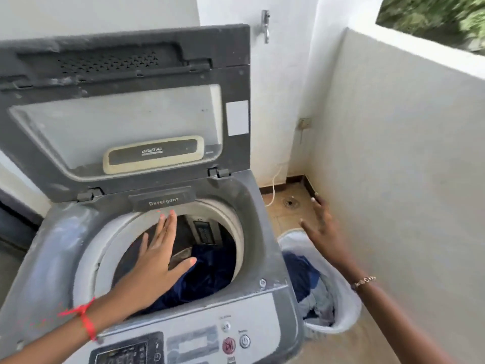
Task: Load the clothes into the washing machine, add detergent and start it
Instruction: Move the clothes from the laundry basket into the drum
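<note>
Head view: loading is under way. The left hand (160, 254) hovers flat and empty over the washer (265, 245) drum, dark clothes (210, 271) inside. The right hand (324, 227), fingers spread, empty, should next grab the laundry (309, 287) in the basket (349, 311).

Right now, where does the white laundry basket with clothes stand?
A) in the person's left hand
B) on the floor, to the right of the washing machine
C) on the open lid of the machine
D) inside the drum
B: the white laundry basket stands on the floor against the right side of the washing machine, with blue and grey clothes lying in it.
</note>
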Tool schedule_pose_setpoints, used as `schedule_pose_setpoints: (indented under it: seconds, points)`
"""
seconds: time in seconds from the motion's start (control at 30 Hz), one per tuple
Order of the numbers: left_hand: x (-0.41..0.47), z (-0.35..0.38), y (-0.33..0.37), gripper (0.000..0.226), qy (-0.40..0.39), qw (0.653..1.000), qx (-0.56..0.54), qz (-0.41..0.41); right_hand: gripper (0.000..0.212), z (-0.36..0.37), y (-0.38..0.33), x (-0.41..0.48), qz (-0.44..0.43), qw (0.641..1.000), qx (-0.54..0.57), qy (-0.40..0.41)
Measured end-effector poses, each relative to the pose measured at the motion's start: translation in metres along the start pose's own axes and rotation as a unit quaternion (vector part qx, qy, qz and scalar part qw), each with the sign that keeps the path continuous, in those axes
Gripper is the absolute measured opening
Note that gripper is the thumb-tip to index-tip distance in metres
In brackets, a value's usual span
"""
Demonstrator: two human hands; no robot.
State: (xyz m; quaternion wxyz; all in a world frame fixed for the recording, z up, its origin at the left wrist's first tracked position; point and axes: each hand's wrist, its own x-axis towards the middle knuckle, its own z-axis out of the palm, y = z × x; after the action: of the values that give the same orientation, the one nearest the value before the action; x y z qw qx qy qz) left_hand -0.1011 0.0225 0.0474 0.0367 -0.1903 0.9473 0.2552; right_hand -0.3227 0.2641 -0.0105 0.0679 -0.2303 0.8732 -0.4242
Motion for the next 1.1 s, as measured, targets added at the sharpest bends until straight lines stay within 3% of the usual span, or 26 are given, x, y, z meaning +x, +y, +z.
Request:
schedule_pose_setpoints:
  seconds: [0.3, 0.43, 0.57, 0.67, 0.77, 1.0, 1.1]
  points:
    - [0.110, 0.104, 0.145, 0.090, -0.010, 0.988, -0.005, 0.156, 0.067, -0.022, 0.135, -0.025, 0.086, 0.993, -0.048, -0.063]
    - [0.177, 0.164, 0.204, 0.091, -0.041, 0.986, 0.030, 0.160, 0.071, -0.025, 0.196, -0.004, 0.096, 0.984, -0.092, -0.121]
    - [0.255, 0.235, 0.233, 0.088, -0.093, 0.983, 0.091, 0.132, 0.079, -0.010, 0.268, 0.017, 0.110, 0.972, -0.066, -0.196]
    - [0.312, 0.287, 0.225, 0.091, -0.102, 0.980, 0.128, 0.116, 0.084, 0.007, 0.321, 0.029, 0.124, 0.960, -0.077, -0.240]
    - [0.344, 0.348, 0.192, 0.094, -0.112, 0.985, 0.097, 0.089, 0.086, 0.031, 0.372, 0.036, 0.126, 0.952, -0.093, -0.264]
    - [0.345, 0.518, 0.075, 0.100, -0.197, 0.962, 0.176, 0.077, 0.090, 0.135, 0.491, 0.037, 0.088, 0.930, -0.142, -0.326]
    - [0.341, 0.552, 0.046, 0.105, -0.206, 0.952, 0.211, 0.085, 0.090, 0.158, 0.506, 0.045, 0.032, 0.930, -0.167, -0.325]
